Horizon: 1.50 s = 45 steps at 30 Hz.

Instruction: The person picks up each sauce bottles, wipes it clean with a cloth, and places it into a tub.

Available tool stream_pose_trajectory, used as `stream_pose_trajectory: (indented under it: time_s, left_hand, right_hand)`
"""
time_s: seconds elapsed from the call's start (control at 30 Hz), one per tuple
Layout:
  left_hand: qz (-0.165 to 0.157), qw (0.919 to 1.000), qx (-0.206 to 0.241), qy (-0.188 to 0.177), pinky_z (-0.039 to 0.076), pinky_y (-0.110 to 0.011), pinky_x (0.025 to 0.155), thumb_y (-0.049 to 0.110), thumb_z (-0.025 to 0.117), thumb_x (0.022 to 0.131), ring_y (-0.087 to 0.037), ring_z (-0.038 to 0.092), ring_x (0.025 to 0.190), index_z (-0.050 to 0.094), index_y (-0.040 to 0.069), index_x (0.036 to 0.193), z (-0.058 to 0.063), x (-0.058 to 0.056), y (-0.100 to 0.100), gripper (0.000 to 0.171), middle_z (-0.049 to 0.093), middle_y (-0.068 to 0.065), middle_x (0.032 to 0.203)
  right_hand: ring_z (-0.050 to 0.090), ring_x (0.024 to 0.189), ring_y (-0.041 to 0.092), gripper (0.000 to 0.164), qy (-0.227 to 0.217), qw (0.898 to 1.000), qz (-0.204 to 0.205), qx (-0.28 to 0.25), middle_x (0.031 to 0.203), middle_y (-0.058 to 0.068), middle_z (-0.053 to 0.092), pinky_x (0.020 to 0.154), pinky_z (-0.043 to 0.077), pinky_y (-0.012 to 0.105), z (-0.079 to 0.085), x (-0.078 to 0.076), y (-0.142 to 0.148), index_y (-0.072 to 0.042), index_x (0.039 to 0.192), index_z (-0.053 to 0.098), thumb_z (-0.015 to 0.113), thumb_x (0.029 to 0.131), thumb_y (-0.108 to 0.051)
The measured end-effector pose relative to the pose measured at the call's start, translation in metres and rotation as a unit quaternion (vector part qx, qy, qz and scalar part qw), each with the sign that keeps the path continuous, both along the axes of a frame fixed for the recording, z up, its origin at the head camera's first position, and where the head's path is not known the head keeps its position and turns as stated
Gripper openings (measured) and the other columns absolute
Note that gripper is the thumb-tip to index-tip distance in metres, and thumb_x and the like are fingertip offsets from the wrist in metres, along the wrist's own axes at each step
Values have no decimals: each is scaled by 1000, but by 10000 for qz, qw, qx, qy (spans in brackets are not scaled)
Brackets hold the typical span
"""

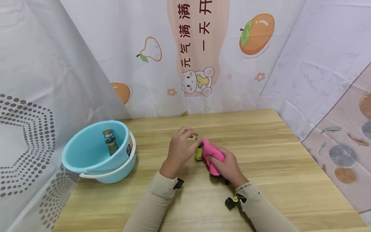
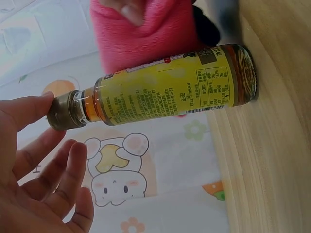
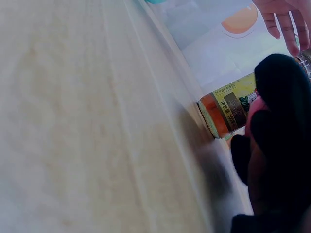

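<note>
A small glass bottle (image 1: 198,154) with a yellow label and amber contents stands upright on the wooden table. In the left wrist view its bronze cap (image 2: 66,110) sits between the thumb and index finger of my left hand (image 1: 180,145), which pinches it while the other fingers spread loosely. My right hand (image 1: 228,165) grips a pink plush cloth (image 1: 214,158) with black parts, held close against the bottle's side. Dark shapes (image 3: 284,126) fill much of the right wrist view and partly cover the bottle.
On the left of the table stands a light blue bucket (image 1: 68,161) with a white handle (image 1: 116,170). Inside it leans another bottle (image 1: 111,144) with a dark body and a brownish cap. A printed curtain (image 1: 139,83) hangs behind the table's back edge (image 1: 246,112).
</note>
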<state>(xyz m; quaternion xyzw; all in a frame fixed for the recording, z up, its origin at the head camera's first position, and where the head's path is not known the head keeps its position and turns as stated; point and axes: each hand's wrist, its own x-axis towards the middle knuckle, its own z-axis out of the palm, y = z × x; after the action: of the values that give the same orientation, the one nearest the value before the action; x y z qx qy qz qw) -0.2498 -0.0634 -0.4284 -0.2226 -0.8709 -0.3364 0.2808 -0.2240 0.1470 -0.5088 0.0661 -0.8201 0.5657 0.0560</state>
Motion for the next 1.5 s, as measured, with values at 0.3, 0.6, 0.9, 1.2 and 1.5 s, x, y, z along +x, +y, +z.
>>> stream_pose_trajectory:
  time_s: [0.3,0.6,0.9,1.2,1.5]
  left_hand:
    - [-168,9998,0,-121,52,-43,81,28,81,91,-17,69,89,80,12,103,5,2,-1,20,73,-2,109]
    - [-244,9995,-92,-179,55,-42,83,28,79,92,-16,69,89,80,12,105,5,2,-1,21,74,-2,109]
    - [-268,9989,-38,-385,57,-38,81,26,78,93,-17,70,92,80,13,107,6,3,-2,19,73,-1,110]
    - [-264,9984,-89,-492,58,-34,79,28,78,94,-16,70,93,80,13,109,8,3,-2,21,73,-1,113]
    - [-322,9983,2,-493,58,-34,78,24,78,94,-18,70,93,80,11,109,8,4,-1,20,73,-2,111]
  right_hand:
    - [65,109,18,56,865,9942,250,-592,138,5,66,84,59,26,1,1,0,-20,140,66,81,88,-4]
    - [65,109,18,55,868,9935,357,-641,143,9,63,83,59,26,8,5,-2,-15,141,65,78,90,-1]
    - [68,98,19,47,531,9977,288,-301,132,-2,70,79,59,28,-3,-1,0,-28,134,70,82,89,-18]
    - [68,102,18,48,34,9998,165,77,132,1,71,84,57,31,-2,0,0,-27,136,69,82,90,-24]
    - [67,85,17,47,-327,9990,114,272,118,5,75,72,57,31,-4,-2,0,-26,135,70,80,89,-23]
